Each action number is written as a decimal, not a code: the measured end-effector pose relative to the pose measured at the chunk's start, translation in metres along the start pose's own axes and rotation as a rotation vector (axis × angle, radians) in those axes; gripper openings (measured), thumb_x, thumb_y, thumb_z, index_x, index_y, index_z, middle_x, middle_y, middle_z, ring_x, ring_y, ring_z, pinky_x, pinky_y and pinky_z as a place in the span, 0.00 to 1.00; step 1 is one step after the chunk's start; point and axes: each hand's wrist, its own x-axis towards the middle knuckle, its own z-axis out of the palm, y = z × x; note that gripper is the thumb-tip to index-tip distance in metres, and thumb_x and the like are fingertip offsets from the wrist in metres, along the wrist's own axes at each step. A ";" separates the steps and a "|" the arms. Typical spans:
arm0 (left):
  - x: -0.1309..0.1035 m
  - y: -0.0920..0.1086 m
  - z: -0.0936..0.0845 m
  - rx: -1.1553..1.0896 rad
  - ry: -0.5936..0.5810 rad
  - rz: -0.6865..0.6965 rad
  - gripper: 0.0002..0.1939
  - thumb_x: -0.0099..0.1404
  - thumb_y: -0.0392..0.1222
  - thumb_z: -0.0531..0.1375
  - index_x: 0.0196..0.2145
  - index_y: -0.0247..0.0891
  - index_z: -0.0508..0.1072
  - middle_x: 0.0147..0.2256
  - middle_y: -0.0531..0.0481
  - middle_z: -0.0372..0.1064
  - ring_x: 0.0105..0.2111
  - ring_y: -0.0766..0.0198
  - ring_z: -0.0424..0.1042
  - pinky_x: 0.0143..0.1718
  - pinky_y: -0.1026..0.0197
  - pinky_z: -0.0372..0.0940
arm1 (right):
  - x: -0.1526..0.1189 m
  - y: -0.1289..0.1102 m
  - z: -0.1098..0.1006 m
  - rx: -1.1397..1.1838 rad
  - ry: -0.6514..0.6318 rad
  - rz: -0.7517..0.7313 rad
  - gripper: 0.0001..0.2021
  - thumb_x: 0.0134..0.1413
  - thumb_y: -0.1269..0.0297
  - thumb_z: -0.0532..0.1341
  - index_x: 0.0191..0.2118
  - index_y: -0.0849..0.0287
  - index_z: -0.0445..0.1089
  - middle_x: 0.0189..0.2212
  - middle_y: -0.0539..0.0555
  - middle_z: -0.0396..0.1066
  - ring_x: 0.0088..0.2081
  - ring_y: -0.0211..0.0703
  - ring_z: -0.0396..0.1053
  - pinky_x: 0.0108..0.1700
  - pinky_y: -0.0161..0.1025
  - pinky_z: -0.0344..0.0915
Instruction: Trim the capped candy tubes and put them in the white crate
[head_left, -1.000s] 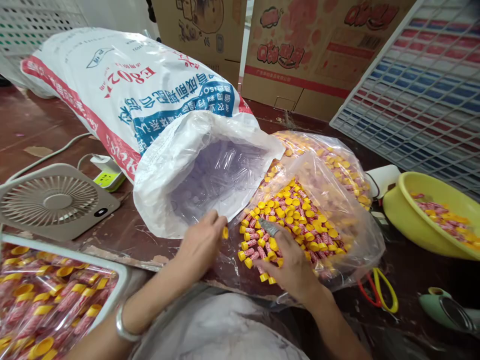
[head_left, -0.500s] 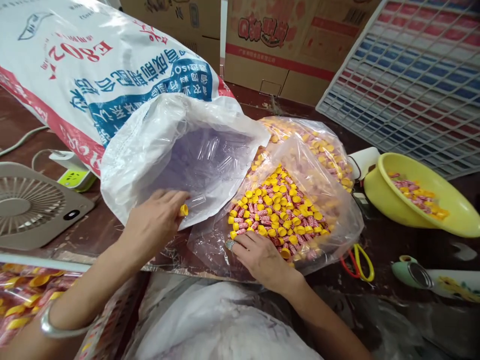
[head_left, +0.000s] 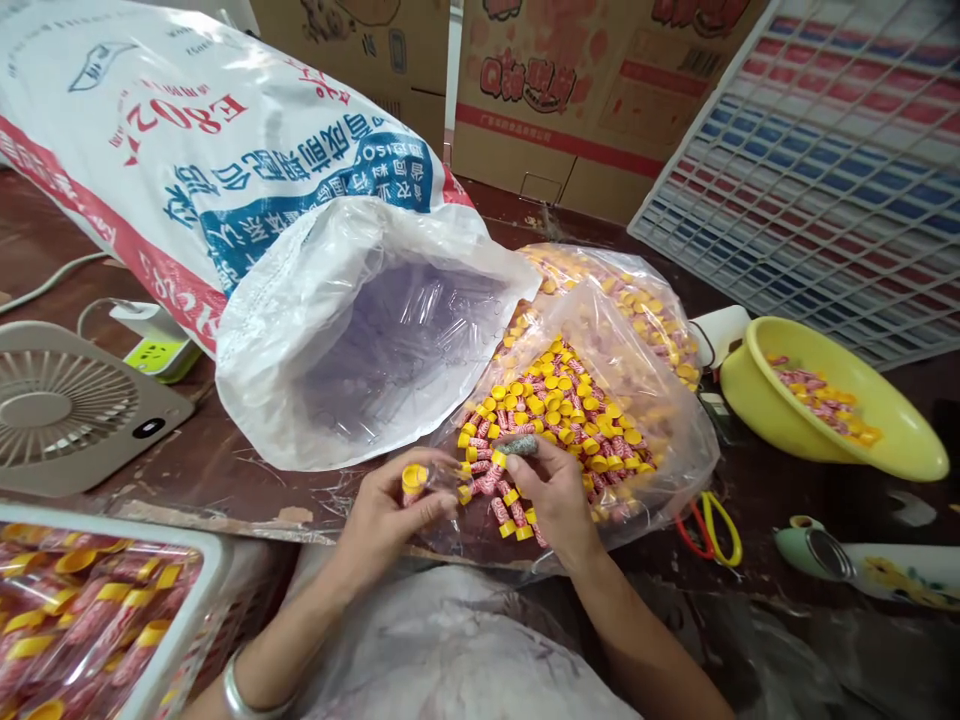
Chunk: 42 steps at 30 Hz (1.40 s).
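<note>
My left hand (head_left: 397, 508), closed, holds a clear plastic tube (head_left: 444, 478) and a yellow-capped piece (head_left: 414, 480) beside the thumb. Facing it, my right hand (head_left: 551, 490) pinches a small yellow-capped red-and-white piece (head_left: 499, 460) near the tube's end. A ring shows on a right finger. Around and behind the right hand, many yellow-capped pieces (head_left: 555, 400) lie in an open clear plastic bag (head_left: 675, 440). The large white sack (head_left: 262, 400) lies open behind my left hand, with clear plastic tubes (head_left: 420, 320) inside.
A white crate (head_left: 214, 580) of filled tubes stands at the lower left, below a fan (head_left: 60, 410) and a power strip (head_left: 161, 355). At the right are a yellow bowl (head_left: 765, 400), scissors (head_left: 724, 530) and a green-lidded flask (head_left: 817, 550). Boxes (head_left: 547, 150) and a rack (head_left: 795, 190) stand behind.
My left hand has moved from the sack's mouth toward the front centre and now holds a clear tube. My right hand has lifted from the pile with a small piece. Several pieces slid toward the front.
</note>
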 end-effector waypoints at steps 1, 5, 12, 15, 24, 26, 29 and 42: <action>-0.002 0.000 0.001 0.089 0.026 0.122 0.13 0.58 0.43 0.70 0.41 0.41 0.79 0.38 0.46 0.78 0.39 0.58 0.76 0.38 0.61 0.70 | 0.001 0.002 0.003 0.097 0.013 0.053 0.09 0.56 0.57 0.66 0.39 0.57 0.75 0.32 0.50 0.75 0.34 0.40 0.73 0.38 0.37 0.74; -0.010 0.003 0.002 0.337 -0.010 0.550 0.10 0.65 0.37 0.64 0.44 0.43 0.80 0.44 0.44 0.79 0.45 0.57 0.77 0.48 0.58 0.71 | 0.002 0.005 0.013 0.354 0.054 0.129 0.09 0.53 0.57 0.70 0.35 0.57 0.74 0.29 0.47 0.74 0.31 0.36 0.73 0.38 0.35 0.75; -0.005 0.004 0.000 0.707 -0.012 0.985 0.15 0.69 0.28 0.55 0.49 0.37 0.76 0.45 0.41 0.79 0.44 0.62 0.79 0.44 0.65 0.73 | -0.006 0.002 0.022 0.411 -0.065 0.206 0.11 0.51 0.58 0.71 0.36 0.59 0.76 0.30 0.48 0.75 0.31 0.36 0.71 0.37 0.33 0.73; -0.004 0.003 0.001 0.766 -0.010 1.047 0.15 0.68 0.26 0.55 0.48 0.34 0.75 0.44 0.40 0.79 0.43 0.63 0.79 0.43 0.65 0.73 | -0.007 0.004 0.024 0.460 -0.015 0.235 0.11 0.49 0.58 0.72 0.35 0.58 0.76 0.30 0.47 0.75 0.30 0.36 0.72 0.35 0.33 0.73; -0.004 -0.008 0.002 0.828 -0.085 1.142 0.14 0.72 0.30 0.52 0.50 0.32 0.74 0.44 0.39 0.79 0.41 0.62 0.78 0.36 0.62 0.71 | 0.000 0.004 0.023 0.557 0.103 0.265 0.14 0.45 0.57 0.75 0.35 0.57 0.75 0.28 0.47 0.75 0.28 0.39 0.75 0.32 0.34 0.73; -0.004 -0.010 0.003 0.846 -0.098 1.143 0.14 0.73 0.30 0.52 0.50 0.33 0.74 0.44 0.39 0.79 0.40 0.62 0.78 0.35 0.62 0.70 | -0.001 0.005 0.024 0.552 0.115 0.253 0.14 0.45 0.57 0.74 0.35 0.57 0.75 0.28 0.47 0.75 0.29 0.39 0.75 0.32 0.34 0.73; -0.003 -0.013 0.003 0.882 -0.125 1.150 0.15 0.73 0.30 0.51 0.51 0.33 0.74 0.45 0.39 0.79 0.41 0.60 0.77 0.36 0.61 0.70 | -0.004 0.008 0.025 0.534 0.087 0.246 0.14 0.47 0.56 0.74 0.35 0.56 0.75 0.29 0.47 0.76 0.29 0.39 0.74 0.32 0.35 0.72; -0.003 -0.019 0.003 0.772 0.071 0.871 0.17 0.70 0.32 0.55 0.52 0.43 0.75 0.43 0.43 0.73 0.40 0.63 0.75 0.36 0.65 0.71 | -0.032 0.003 0.014 -0.373 -0.159 -0.157 0.37 0.37 0.49 0.76 0.53 0.56 0.63 0.46 0.57 0.72 0.48 0.53 0.72 0.51 0.47 0.71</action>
